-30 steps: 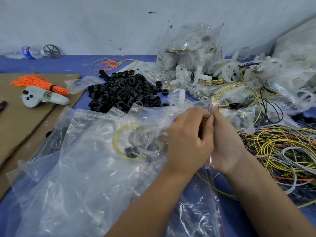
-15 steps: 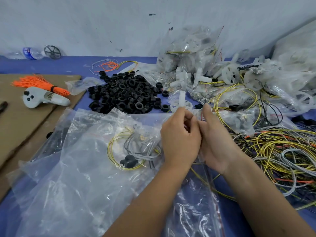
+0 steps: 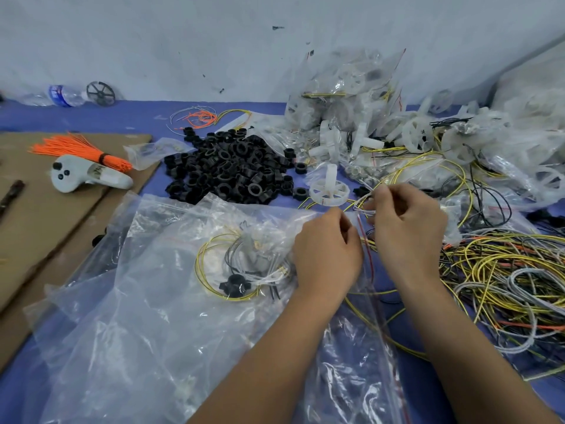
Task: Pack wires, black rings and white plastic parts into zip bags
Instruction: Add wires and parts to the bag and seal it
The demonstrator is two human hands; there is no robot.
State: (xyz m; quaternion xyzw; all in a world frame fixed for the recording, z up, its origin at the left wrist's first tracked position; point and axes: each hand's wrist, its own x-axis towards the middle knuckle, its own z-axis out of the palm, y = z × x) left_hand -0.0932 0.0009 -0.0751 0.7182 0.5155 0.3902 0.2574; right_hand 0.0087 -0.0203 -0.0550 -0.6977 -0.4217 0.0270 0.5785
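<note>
A clear zip bag [image 3: 244, 228] lies on a stack of empty bags, holding yellow and grey wires [image 3: 214, 264] and one black ring [image 3: 234, 284]. My left hand [image 3: 328, 252] pinches the bag's open edge near its red zip line. To its right my right hand [image 3: 409, 221] pinches a small bundle of white wires [image 3: 362, 206] just beyond the bag's mouth. A white plastic wheel part [image 3: 328, 189] stands just behind the hands. A heap of black rings [image 3: 229, 166] lies behind the bag.
A tangle of yellow, grey and orange wires [image 3: 504, 276] fills the right side. Filled bags and white parts [image 3: 351, 96] are piled at the back right. Cardboard [image 3: 36, 215] at left carries a white controller [image 3: 88, 175] and an orange wire bundle [image 3: 82, 148]. A water bottle [image 3: 58, 94] lies by the wall.
The hands came apart and the bag dropped flat onto the stack. My right hand moved right and back and now pinches white wires. My left hand stays at the bag's edge.
</note>
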